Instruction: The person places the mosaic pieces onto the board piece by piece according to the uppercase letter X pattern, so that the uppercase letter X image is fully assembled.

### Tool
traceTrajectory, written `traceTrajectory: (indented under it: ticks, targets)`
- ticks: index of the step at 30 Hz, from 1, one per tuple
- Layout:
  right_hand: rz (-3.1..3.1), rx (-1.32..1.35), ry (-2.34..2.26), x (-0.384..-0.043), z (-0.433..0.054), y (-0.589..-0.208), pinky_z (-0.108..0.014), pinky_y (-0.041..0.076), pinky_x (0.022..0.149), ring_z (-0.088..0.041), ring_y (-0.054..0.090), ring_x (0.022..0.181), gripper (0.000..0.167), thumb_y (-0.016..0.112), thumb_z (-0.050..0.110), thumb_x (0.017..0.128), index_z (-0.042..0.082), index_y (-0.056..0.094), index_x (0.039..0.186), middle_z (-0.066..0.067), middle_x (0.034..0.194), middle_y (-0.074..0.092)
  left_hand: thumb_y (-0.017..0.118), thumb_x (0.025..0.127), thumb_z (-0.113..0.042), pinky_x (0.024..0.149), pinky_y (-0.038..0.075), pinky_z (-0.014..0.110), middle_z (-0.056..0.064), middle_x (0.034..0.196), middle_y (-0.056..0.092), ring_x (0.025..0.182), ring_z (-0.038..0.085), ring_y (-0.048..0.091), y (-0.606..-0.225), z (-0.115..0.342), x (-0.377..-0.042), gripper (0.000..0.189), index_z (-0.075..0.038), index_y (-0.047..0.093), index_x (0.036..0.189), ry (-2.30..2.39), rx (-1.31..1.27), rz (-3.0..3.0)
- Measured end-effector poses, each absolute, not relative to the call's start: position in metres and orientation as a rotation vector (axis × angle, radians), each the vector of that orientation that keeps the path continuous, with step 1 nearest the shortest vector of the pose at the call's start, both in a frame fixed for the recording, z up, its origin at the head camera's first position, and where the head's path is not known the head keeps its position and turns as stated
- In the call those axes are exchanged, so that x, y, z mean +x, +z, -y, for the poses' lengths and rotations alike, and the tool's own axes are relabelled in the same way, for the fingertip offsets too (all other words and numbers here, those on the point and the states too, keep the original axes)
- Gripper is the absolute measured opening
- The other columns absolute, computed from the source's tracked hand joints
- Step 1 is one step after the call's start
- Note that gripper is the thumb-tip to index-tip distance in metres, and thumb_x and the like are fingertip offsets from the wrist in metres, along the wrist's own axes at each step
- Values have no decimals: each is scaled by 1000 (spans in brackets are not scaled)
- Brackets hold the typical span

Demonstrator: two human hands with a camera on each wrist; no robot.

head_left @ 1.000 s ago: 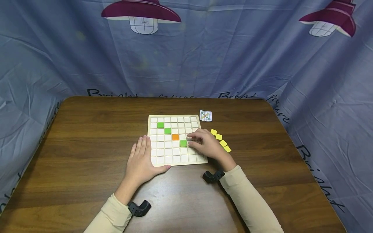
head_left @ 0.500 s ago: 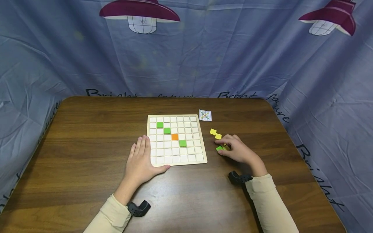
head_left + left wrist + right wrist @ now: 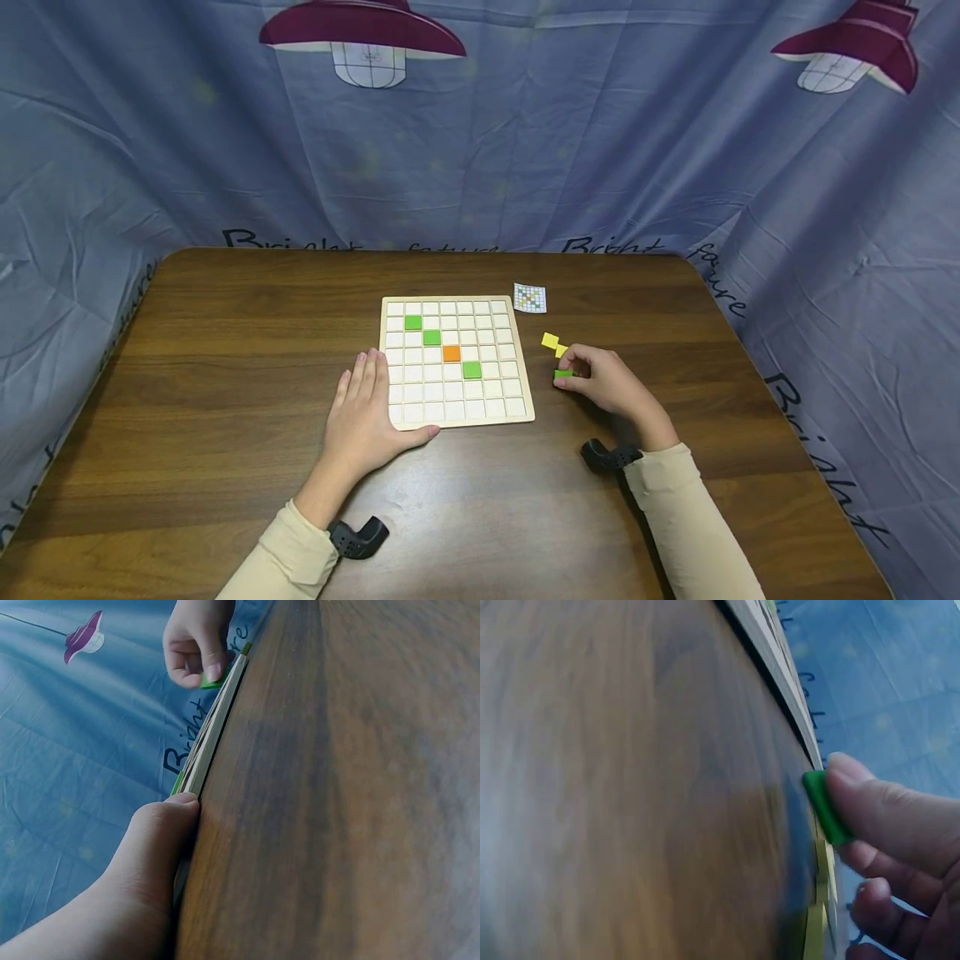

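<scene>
A light wooden grid board (image 3: 448, 423) lies mid-table with several white squares, three green tiles such as the upper one (image 3: 413, 322), and an orange tile (image 3: 452, 353). My left hand (image 3: 360, 417) rests with straight fingers along the board's left side, its thumb at the front edge. Right of the board, my right hand (image 3: 615, 387) pinches a green tile (image 3: 827, 808) between thumb and fingers, raised off the table in the right wrist view. Yellow tiles (image 3: 550, 340) lie just beyond that hand, which hides some of them in the head view.
A small printed card (image 3: 529, 298) with a coloured grid pattern lies by the board's far right corner. The brown wooden table (image 3: 247, 358) reaches back to a blue curtain (image 3: 480, 150). Each wrist carries a black camera mount (image 3: 360, 537).
My right hand has moved right from over the board to beside the yellow tiles, and it now grips a green tile lifted from there. The left hand has stayed in place.
</scene>
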State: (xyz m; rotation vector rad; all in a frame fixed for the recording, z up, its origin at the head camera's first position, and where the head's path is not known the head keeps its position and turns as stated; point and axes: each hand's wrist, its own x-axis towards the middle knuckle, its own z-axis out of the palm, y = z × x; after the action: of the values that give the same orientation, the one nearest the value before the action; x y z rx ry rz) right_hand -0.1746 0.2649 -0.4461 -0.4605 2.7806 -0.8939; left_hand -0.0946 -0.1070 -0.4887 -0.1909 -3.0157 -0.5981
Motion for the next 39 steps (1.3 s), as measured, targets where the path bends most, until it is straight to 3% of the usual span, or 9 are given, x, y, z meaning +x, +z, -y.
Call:
traceTrajectory:
  ticks: [16,25,32,36,39]
  targets:
    - [-2730,-625,-1111,-169,-185,-456,-22,39,57,-12,48,66,17,82,27,82,22,67,88,5,72,56,63,64,-86,125,13,52,21,165,14,155,34,10,-488,106,-93,138,4,15,156,-606,-182,3021]
    - [-2802,-840,-1021,-166,-175,-464,-29,46,77,-11,54,88,15,83,26,81,19,71,85,7,91,62,64,64,-85,125,13,52,21,165,14,155,34,10,-487,106,-94,137,4,15,157,-613,-177,3020]
    - [-2855,-984,-949,-165,-179,-465,-27,44,73,-8,51,85,11,81,29,83,26,72,77,14,83,62,65,64,-84,125,14,52,22,165,15,155,34,11,-487,106,-94,137,5,17,156,-613,-182,3013]
    - [-2890,-989,-970,-168,-187,-465,-26,44,71,-7,51,81,6,76,29,88,24,73,87,13,82,63,64,64,-85,125,13,52,21,165,14,155,34,10,-487,106,-94,138,5,16,156,-612,-187,3015]
    - [-3006,-805,-975,-172,-197,-463,-29,42,73,-11,51,82,10,73,26,91,19,73,99,7,86,63,64,63,-86,125,13,52,21,165,14,155,34,10,-487,106,-94,138,4,16,156,-610,-190,3012]
